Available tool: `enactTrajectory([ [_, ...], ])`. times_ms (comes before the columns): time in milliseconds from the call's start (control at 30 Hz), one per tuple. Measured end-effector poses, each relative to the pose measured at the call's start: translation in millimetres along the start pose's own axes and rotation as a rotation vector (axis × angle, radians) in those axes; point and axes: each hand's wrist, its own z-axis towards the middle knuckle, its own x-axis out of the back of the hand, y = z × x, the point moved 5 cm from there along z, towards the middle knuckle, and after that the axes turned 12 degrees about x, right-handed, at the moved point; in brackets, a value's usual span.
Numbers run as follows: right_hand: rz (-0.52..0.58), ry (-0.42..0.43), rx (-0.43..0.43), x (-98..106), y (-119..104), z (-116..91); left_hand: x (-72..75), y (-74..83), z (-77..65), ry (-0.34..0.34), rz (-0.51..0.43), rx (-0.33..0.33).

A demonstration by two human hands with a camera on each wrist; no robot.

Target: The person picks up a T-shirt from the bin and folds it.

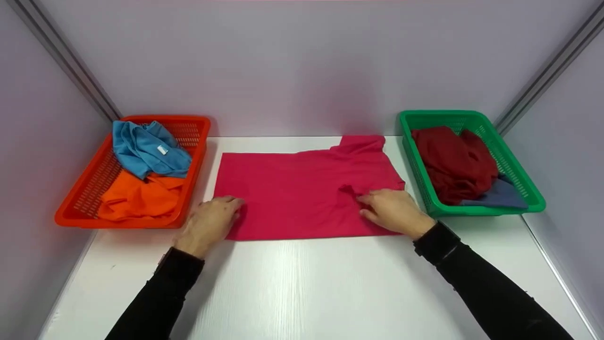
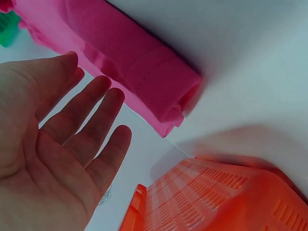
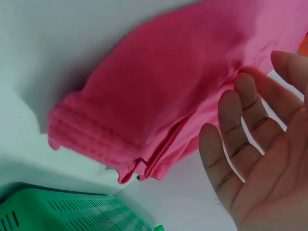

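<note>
Step in hand, judged: flattening or folding the pink shirt; next move calls for straightening its rumpled right end. Left hand, right hand: fingers loosely extended, pinching nothing; contact unclear. Shirt on desk between baskets; left part smooth, far-right corner jutting.

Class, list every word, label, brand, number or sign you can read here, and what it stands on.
No text can be read in any view.
White tag on the blue cloth in the orange basket: any print too small to read.
Pink garment: no lettering shows.
</note>
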Motion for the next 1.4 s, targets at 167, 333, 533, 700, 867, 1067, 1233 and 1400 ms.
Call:
enactTrajectory([
  [167,-0.025,0.008,-0.076,-2.0,6.2,10.5,-0.8,6.3,3.8,-0.017,-0.029,0.012],
  [333,-0.022,-0.023,-0.122,-6.1,14.1,26.9,-4.9,14.8,14.2,-0.072,-0.063,0.022],
  [533,0.129,-0.115,-0.152,-17.1,23.6,50.5,-14.2,23.0,35.6,-0.209,-0.044,0.053],
  [700,0.214,-0.170,-0.158,-25.6,37.2,67.6,-27.1,27.2,58.9,-0.286,-0.072,0.090],
  [867,0.310,-0.249,-0.212,-39.4,53.3,69.0,-39.9,22.7,73.3,-0.375,-0.100,0.141],
  [1067,0.343,-0.270,-0.240,-42.8,53.2,58.4,-42.6,23.7,71.9,-0.411,-0.091,0.150],
  [1233,0.327,-0.278,-0.246,-43.0,42.5,47.3,-43.4,27.9,59.1,-0.397,-0.059,0.142],
  [1400,0.315,-0.288,-0.246,-44.4,27.7,29.4,-43.8,35.4,39.3,-0.400,-0.033,0.135],
])
